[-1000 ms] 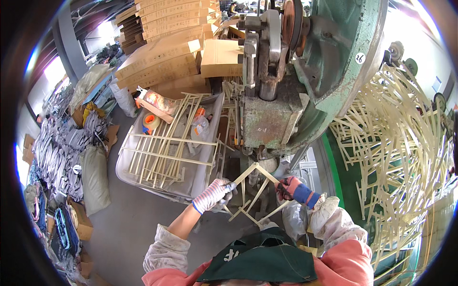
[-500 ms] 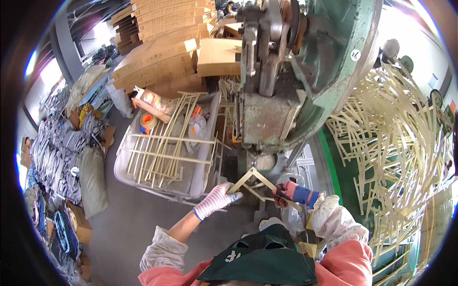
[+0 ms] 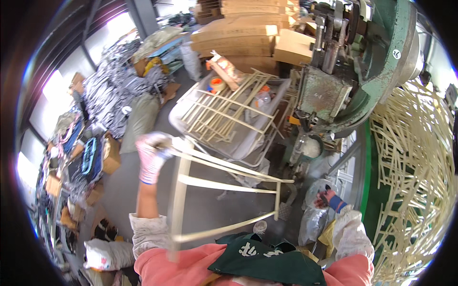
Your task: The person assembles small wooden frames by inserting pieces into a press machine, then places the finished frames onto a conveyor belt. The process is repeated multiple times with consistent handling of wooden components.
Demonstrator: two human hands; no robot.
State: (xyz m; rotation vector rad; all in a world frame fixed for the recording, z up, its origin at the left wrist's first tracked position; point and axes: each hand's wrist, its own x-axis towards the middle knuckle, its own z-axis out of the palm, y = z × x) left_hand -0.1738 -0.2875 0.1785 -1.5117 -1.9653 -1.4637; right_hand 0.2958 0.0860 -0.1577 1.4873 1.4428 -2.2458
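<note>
My left hand (image 3: 153, 151), in a striped white and pink glove, is closed on the upper left corner of a pale slatted frame (image 3: 229, 188). The frame is made of thin cream strips joined by crossbars, and its left side is smeared by motion. It hangs in front of me, over the floor. My right hand (image 3: 328, 198), in a dark-stained glove with a blue cuff, is beside a clear plastic bag (image 3: 312, 229), at the edge of a clear container (image 3: 318, 187). Its fingers are curled; what they hold, if anything, is too small to make out.
Ahead stands a green press machine (image 3: 329, 95) with a tub of white bits (image 3: 311, 147) under it. A white tray (image 3: 179, 117) holds loose strips, a tape roll (image 3: 217, 84) and a bottle. Strips are heaped at right (image 3: 415, 181); sacks (image 3: 143, 121) and cartons (image 3: 234, 35) stand around.
My left hand has swung left and up with the frame, which now spreads out across the view. My right hand has let go of the strips and moved right, to the container. The view has turned left.
</note>
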